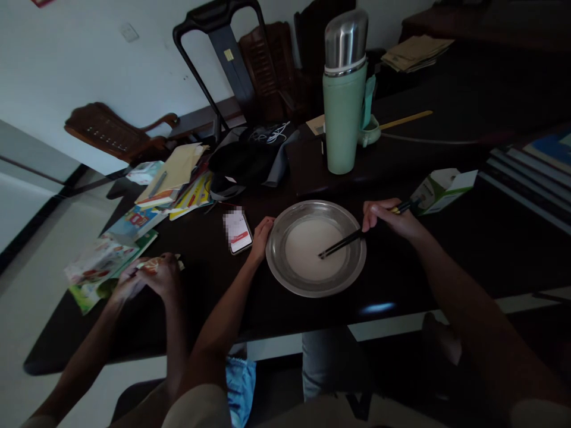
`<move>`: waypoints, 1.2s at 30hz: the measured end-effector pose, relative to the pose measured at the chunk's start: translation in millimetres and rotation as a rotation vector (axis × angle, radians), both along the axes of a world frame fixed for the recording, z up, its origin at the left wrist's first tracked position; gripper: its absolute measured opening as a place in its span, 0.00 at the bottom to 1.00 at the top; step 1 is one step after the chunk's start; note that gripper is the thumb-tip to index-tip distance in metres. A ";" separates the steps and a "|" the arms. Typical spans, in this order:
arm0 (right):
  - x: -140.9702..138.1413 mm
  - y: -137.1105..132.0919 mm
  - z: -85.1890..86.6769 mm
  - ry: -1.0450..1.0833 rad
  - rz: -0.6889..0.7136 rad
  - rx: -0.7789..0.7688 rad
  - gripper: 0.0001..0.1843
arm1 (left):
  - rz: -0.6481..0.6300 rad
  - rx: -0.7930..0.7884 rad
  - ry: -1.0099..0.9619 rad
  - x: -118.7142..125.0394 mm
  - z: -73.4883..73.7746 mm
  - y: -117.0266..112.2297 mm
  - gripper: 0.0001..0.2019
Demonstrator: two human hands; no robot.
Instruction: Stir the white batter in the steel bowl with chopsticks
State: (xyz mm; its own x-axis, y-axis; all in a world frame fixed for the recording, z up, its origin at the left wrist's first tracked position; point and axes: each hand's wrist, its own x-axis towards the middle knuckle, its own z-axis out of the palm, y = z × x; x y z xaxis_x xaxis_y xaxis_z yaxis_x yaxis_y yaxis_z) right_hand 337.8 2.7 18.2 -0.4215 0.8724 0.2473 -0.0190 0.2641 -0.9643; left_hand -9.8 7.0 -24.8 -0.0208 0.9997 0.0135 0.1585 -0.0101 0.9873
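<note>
A wide metal bowl stands on the dark table, with a whitish, milky liquid in it. My left hand grips the bowl's left rim; its thumb and fingertips are partly hidden. In my right hand, above the bowl's right rim, is a pair of black chopsticks. They slant down to the left, and their tips reach the liquid. Left of the bowl, close to my left hand, lies a phone with its screen lit. An opened green and white carton is just beyond my right hand.
A green thermos with a steel cap stands behind the bowl, beside a small green cup. To the left, another person's hands hold a small orange and white item. Books and papers and a black bag lie beyond.
</note>
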 end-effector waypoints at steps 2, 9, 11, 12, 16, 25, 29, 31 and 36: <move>-4.7 -0.9 -0.2 -0.028 0.078 0.011 0.23 | -0.006 0.003 0.009 0.1 0.9 -0.4 0.16; -0.2 2.7 -2.9 -0.051 -0.105 0.037 0.22 | -0.012 -0.004 -0.015 1.4 1.5 -1.3 0.16; 4.3 2.6 -3.2 0.010 -0.106 0.029 0.24 | -0.013 0.004 -0.016 1.3 0.5 -0.9 0.16; 4.8 2.0 -2.9 0.023 -0.075 0.025 0.24 | -0.013 0.001 -0.022 1.2 -0.1 -0.8 0.17; -3.2 -0.9 -0.6 -0.045 0.083 0.028 0.22 | -0.009 -0.014 -0.031 0.5 -1.3 -1.2 0.17; 5.7 2.2 -4.8 0.034 -0.061 0.027 0.23 | -0.002 -0.003 -0.006 1.0 1.2 -1.2 0.17; -1.4 -0.6 -2.5 -0.043 0.080 0.017 0.22 | -0.001 0.000 -0.001 -0.3 -2.3 -0.7 0.18; -5.1 -1.0 -1.1 -0.089 0.072 0.033 0.20 | 0.003 0.000 0.002 -0.8 -3.8 -1.0 0.18; 2.2 2.7 -2.9 -0.062 -0.140 0.049 0.22 | -0.010 -0.010 -0.009 -1.1 -3.5 -1.1 0.17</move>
